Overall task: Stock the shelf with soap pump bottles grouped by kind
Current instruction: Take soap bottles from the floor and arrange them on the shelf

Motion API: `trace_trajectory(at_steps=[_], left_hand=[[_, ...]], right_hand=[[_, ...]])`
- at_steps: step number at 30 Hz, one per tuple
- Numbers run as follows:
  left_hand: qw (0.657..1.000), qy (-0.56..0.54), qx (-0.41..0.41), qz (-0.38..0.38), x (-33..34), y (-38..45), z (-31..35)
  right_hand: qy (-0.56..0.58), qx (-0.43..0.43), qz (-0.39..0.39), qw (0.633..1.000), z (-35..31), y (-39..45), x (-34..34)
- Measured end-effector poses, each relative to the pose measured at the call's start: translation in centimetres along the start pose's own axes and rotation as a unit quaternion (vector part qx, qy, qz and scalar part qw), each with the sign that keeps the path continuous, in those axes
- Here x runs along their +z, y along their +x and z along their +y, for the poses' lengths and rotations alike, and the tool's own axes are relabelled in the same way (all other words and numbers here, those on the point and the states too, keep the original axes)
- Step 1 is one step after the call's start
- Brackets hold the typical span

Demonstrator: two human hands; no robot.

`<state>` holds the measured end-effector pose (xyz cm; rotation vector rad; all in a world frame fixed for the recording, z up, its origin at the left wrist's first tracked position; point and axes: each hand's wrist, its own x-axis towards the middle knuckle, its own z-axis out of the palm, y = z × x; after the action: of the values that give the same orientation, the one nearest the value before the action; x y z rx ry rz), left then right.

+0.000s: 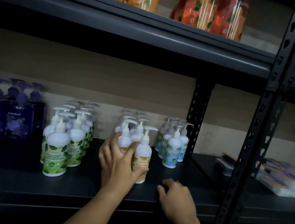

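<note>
On dark shelf (pixel 90 186): left hand (pixel 116 162) grasping orange-label bottle (pixel 141 162) reading "ANTIBACTERIAL"; right hand (pixel 176 200) loosely curled, empty.

Both bare forearms reach up and forward from the bottom edge.

The left hand (pixel 117 162) is raised higher, back toward the camera, fingers spread and curled forward, thumb wrapped round to the right in a grasp. The right hand (pixel 176 200) sits lower and to the right, palm down, fingers bent under, knuckles up, closed on nothing. The two hands are near each other but apart.
</note>
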<state>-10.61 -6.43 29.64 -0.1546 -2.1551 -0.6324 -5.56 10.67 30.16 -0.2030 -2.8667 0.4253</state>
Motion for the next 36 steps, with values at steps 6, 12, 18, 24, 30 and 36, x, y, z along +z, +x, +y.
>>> trace_trajectory(at_steps=[6,12,18,24,30,36], left_hand=[[0.998,0.054,0.017,0.017,2.0,1.1,-0.8],[0.996,0.076,0.031,0.017,3.3,1.6,-1.5],[0.996,0.08,0.028,0.024,3.9,1.7,-1.6],[0.997,0.079,0.013,0.014,4.3,1.6,-1.9],[0.997,-0.058,-0.022,-0.056,4.3,1.8,-1.9],[0.94,-0.312,-0.12,-0.067,3.7,2.6,-2.9]], right_hand=[[-0.004,-0.009,-0.021,1.0,0.8,0.9,1.4],[0.005,-0.001,-0.031,1.0,1.0,1.0,1.6],[0.002,0.003,-0.031,1.0,0.9,0.9,1.6],[-0.004,0.005,-0.028,1.0,0.9,0.9,1.7],[-0.003,0.006,-0.024,1.0,0.9,0.7,1.7],[-0.006,0.005,-0.027,1.0,0.9,0.7,1.7]])
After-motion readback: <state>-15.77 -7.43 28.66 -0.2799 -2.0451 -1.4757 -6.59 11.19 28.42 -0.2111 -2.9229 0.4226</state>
